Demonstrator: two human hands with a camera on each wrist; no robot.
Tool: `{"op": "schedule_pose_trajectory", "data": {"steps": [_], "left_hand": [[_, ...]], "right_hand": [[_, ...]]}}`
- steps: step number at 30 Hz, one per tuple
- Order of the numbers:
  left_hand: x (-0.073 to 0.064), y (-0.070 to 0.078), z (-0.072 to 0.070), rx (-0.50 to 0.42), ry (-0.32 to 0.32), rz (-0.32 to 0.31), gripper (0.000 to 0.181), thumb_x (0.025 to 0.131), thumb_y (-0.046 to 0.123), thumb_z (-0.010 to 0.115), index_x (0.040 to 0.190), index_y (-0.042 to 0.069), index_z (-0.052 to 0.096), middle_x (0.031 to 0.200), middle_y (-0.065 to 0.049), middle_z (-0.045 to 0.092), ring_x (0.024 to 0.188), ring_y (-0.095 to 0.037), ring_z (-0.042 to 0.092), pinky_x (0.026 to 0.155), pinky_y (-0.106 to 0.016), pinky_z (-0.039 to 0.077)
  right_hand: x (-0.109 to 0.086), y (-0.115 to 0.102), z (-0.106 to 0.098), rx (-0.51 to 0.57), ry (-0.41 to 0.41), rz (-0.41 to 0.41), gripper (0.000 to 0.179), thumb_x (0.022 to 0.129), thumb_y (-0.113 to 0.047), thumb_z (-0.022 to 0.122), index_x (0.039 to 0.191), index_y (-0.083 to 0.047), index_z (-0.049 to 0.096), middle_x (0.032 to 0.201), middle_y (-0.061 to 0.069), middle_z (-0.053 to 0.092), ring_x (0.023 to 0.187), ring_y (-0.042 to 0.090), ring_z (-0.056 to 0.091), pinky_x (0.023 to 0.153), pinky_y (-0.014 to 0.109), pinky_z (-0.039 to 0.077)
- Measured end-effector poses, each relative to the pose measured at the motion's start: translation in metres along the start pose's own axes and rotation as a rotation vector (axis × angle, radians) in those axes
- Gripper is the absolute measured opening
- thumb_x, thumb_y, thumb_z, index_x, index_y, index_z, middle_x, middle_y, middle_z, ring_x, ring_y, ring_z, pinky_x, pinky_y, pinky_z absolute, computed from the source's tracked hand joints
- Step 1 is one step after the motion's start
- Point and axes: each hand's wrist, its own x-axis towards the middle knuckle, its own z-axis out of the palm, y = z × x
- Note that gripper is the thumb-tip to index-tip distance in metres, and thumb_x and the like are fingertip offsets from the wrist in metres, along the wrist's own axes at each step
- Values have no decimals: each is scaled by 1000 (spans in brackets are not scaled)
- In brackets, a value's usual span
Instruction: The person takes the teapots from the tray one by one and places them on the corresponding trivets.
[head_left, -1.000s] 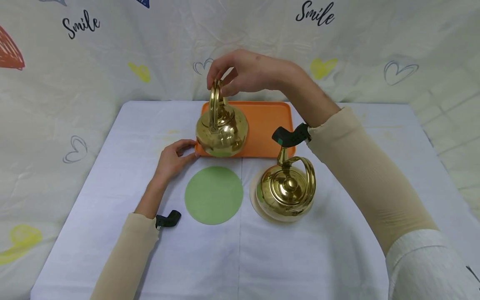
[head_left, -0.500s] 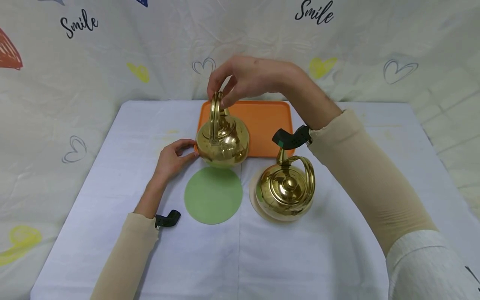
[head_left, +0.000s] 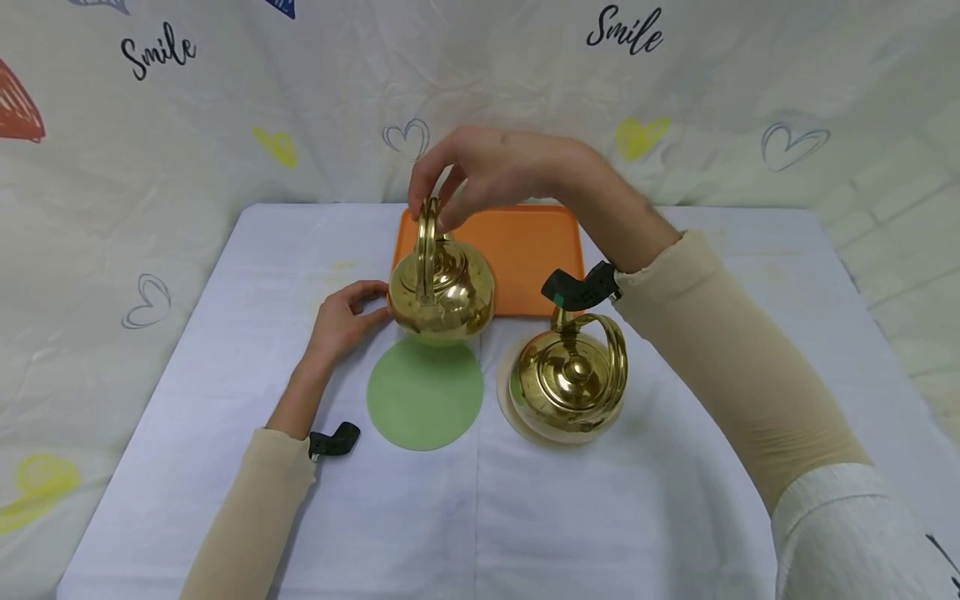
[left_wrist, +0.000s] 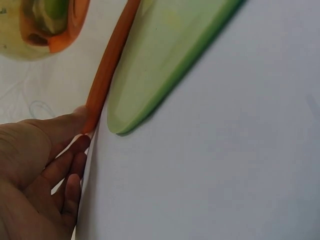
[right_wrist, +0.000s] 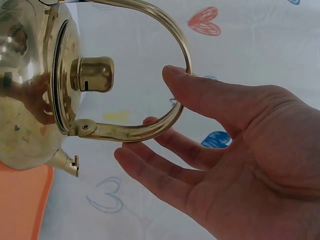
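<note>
My right hand pinches the hoop handle of a shiny gold kettle between thumb and fingers. In the head view this kettle overlaps the front left of the orange tray and the back edge of a round green mat. The right wrist view shows its lid knob and short spout. With thumb and fingertips, my left hand holds the tray's front left corner, whose orange edge runs up the left wrist view. A second gold kettle stands on a round beige mat.
A white cloth covers the table. Behind it hangs a pale sheet printed with hearts and words. My right forearm reaches over the right side, its black wrist device overlapping the second kettle's spout.
My right hand has brought the held kettle down and slightly toward me, from over the tray to the green mat's back edge. The left hand has stayed at the tray corner.
</note>
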Motion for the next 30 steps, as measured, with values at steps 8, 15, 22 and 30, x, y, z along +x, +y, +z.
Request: {"op": "schedule_pose_trajectory", "data": {"steps": [8,15,22,30], "left_hand": [[-1,0,2,7,-3,-11,43,96,20,76,137,9,66,139,-13,69,135,-30,60,110,-45,49],[0,0,1,-4,5,18,41,96,16,74,136,9,67,139,-14,69,136,-30,61,112,-48,50],[0,1,1,8,0,6,41,97,18,74,137,10,66,140,-13,68,136,-30,60,114,-48,49],[-1,1,0,2,0,3,41,97,20,75,137,11,67,140,-13,68,136,-30,60,113,-49,49]], "right_hand": [[-2,-2,7,-16,-20,-16,22,91,2,73,108,-12,77,118,4,71,117,21,68,99,36,57],[-5,-4,11,-21,-36,-28,22,90,0,75,107,-15,77,117,2,72,117,21,69,97,36,58],[-7,-5,16,-54,-55,-76,23,89,1,77,106,-14,77,113,3,73,115,19,67,104,35,55],[-7,-8,22,-56,-68,-113,24,87,3,76,105,-13,77,109,3,74,112,19,68,104,34,55]]}}
